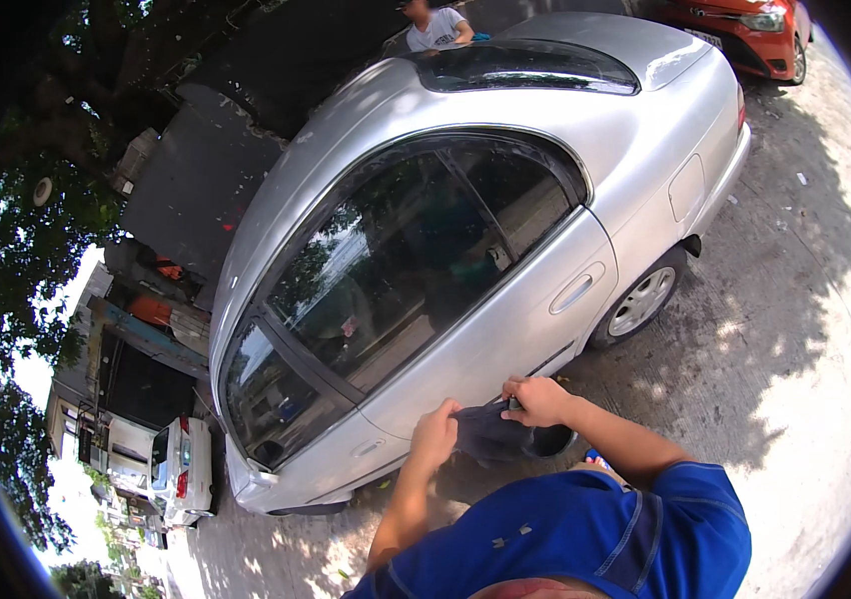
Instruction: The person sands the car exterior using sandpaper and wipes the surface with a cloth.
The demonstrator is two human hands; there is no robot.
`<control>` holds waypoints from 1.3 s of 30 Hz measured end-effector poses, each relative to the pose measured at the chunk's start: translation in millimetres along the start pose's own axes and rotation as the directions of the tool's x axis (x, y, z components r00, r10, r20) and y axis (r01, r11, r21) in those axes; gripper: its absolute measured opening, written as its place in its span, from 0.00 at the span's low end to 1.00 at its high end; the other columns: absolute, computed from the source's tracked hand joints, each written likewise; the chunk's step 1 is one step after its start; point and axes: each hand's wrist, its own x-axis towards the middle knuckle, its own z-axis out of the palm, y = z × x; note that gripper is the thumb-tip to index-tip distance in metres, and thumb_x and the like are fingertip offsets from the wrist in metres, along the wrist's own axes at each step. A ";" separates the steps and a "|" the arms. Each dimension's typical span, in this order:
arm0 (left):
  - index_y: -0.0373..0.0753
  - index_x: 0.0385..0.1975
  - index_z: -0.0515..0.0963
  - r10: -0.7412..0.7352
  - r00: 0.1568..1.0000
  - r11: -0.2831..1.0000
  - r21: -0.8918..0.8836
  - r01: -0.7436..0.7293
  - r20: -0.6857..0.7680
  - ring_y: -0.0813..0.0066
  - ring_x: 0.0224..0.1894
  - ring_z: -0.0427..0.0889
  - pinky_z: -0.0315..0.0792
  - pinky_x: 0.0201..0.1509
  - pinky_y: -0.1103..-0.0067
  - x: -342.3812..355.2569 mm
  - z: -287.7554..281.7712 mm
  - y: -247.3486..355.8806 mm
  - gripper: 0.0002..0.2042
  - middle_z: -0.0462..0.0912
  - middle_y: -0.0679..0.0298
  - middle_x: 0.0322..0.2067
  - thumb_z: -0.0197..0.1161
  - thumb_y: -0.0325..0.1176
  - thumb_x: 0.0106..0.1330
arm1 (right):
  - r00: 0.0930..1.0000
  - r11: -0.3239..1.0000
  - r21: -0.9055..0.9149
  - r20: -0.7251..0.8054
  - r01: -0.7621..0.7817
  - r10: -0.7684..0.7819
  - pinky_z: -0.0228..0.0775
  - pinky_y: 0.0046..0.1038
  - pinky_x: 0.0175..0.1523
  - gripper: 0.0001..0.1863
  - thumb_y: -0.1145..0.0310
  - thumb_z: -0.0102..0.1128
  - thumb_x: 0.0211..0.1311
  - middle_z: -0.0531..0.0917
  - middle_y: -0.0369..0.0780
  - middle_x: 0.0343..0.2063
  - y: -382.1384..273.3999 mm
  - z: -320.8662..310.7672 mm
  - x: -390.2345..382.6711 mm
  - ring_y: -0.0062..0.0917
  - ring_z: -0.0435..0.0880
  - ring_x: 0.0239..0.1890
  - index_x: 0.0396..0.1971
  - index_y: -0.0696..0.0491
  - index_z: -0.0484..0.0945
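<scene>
A dark grey cloth (487,435) hangs stretched between my two hands at waist height, in front of the silver car. My left hand (434,433) is closed on its left end. My right hand (537,401) pinches the upper right corner, with the fingers bunched together. Just beyond the hands stands the car's side, with its rear door (485,344) and door handle (575,291); the hands look apart from the panel. Below my right hand a dark rounded shape (551,440) shows, partly hidden by the cloth; I cannot tell what it is.
The silver car (645,165) fills the middle, its rear wheel (642,299) to the right. Across its roof stands another person (435,28) in a light shirt. A red car (755,30) is parked at the far right, a white vehicle (184,469) at the left. Tree shade patches the concrete (745,329).
</scene>
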 end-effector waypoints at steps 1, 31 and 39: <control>0.38 0.48 0.78 -0.106 0.994 0.994 0.029 0.105 0.024 0.36 0.46 0.82 0.75 0.51 0.54 -0.8 -2.0 1.9 0.12 0.85 0.44 0.40 0.53 0.25 0.68 | 0.998 0.999 -0.025 0.058 -0.031 0.032 0.79 0.46 0.50 0.19 0.55 0.70 0.65 0.88 0.49 0.37 -1.8 -1.9 -0.9 0.48 0.88 0.45 0.46 0.53 0.81; 0.26 0.51 0.80 -0.106 0.989 0.671 -0.726 0.151 0.108 0.69 0.45 0.89 0.88 0.45 0.78 17.7 49.0 -2.8 0.15 0.84 0.55 0.48 0.68 0.15 0.66 | 0.988 0.736 0.673 -0.053 -0.071 0.144 0.73 0.39 0.65 0.22 0.67 0.70 0.62 0.85 0.48 0.54 -23.1 -5.1 -29.1 0.41 0.85 0.57 0.56 0.54 0.84; 0.31 0.43 0.77 0.030 0.991 0.549 -0.827 -0.124 -0.128 0.69 0.42 0.87 0.85 0.42 0.77 9.6 -20.7 11.0 0.14 0.82 0.57 0.44 0.60 0.10 0.58 | 0.969 0.911 0.379 -0.111 -0.163 0.219 0.78 0.42 0.57 0.31 0.60 0.79 0.52 0.87 0.51 0.46 -0.1 56.7 -10.7 0.47 0.87 0.51 0.56 0.56 0.80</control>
